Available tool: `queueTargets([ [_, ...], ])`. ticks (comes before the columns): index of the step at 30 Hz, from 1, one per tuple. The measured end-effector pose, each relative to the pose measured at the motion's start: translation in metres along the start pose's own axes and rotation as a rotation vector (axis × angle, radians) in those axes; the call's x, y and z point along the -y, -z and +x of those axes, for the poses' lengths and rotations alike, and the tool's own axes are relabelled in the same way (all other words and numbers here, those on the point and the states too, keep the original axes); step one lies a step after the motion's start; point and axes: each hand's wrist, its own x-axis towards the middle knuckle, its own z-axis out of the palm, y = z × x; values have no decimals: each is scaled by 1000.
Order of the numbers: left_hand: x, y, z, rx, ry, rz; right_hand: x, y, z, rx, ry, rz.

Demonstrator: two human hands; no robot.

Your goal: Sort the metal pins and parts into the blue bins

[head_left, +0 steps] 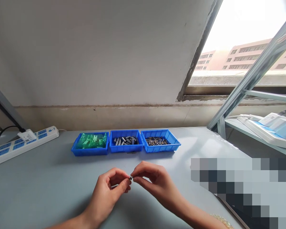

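Part (131, 178) in fingertips (132, 174), socket markings (42, 136) illegible

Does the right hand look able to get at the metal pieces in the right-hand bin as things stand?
Probably yes: the metal pieces lie in an open bin beyond the right hand, with nothing between. Its fingers, though, pinch a small part, so may need freeing first.

Behind my grey bench (50, 178), a pale wall (109, 57) meets a beige lower band (133, 119) along a rough, stained edge; to my right, a bright window (228, 28) looks onto pink buildings (248, 55); grey metal frames (252, 75) slant at either side; soft light falls across the bench's right.
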Motion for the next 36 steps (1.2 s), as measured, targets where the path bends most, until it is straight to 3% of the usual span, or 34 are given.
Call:
queueTargets([
  [3,2,-1,-1,50,27,-13,3,-1,-1,4,-52,128],
  [11,6,-8,-5,236,125,-191,5,-11,-10,117,61,-54],
  [14,3,-7,-4,177,139,-189,8,-6,-7,84,120,-128],
  [18,-4,-3,-5,-6,100,-130,9,8,1,-28,217,-252],
  [20,-8,-1,-7,-59,48,-95,5,12,3,-66,178,-287],
  [23,-10,0,-8,-16,-21,-31,-2,9,2,-44,15,-269],
  [27,-4,2,-7,71,-77,14,-9,-2,1,100,-242,70],
  [29,1,4,-5,64,-102,25,-9,-3,3,107,-278,180],
  [31,4,7,-3,49,-122,45,-8,4,8,23,-204,87],
  [36,8,11,2,49,-171,163,-9,49,29,-380,220,-584],
])
